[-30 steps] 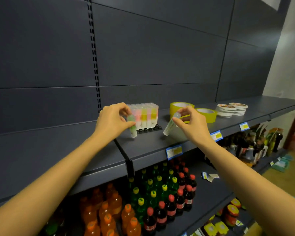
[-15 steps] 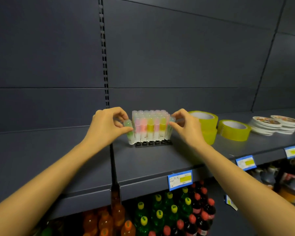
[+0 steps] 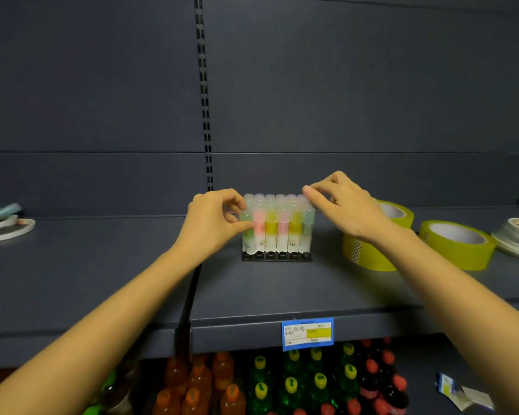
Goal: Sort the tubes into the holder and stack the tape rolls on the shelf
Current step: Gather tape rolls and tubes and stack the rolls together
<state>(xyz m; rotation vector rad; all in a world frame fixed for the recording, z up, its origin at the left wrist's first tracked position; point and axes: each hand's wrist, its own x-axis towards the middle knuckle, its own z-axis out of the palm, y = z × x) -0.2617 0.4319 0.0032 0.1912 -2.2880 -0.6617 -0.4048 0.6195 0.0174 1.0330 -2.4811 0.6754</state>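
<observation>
Head view now has the holder (image 3: pixel 276 257) in the middle of the frame, where earlier it sat left of centre. Earlier we held two loose tubes out in front of it; now both stand in its front row. The green tube (image 3: pixel 247 235) is at the left end, pinched between thumb and forefinger of our left grip (image 3: pixel 216 223). The pale blue tube (image 3: pixel 307 232) is at the right end, and our right grip (image 3: pixel 348 208) has let go of it. It hovers released over the caps with the forefinger stretched out and the other fingers loosely bent.

The holder stands mid-depth on the shelf (image 3: pixel 132 265), with bare shelf between its black base and the front lip, where a price label (image 3: pixel 307 333) hangs. To the left the shelf runs bare as far as some flat discs (image 3: pixel 9 227) at the left edge of the frame. To the right it is tighter: two stacked tape rolls (image 3: pixel 369 256) stand near the holder, partly behind our right wrist. A single tape roll (image 3: pixel 456 247) lies beyond them, just beside a white stack (image 3: pixel 516 241) at the right edge. Bottles (image 3: pixel 291 384) fill the lower shelf.
</observation>
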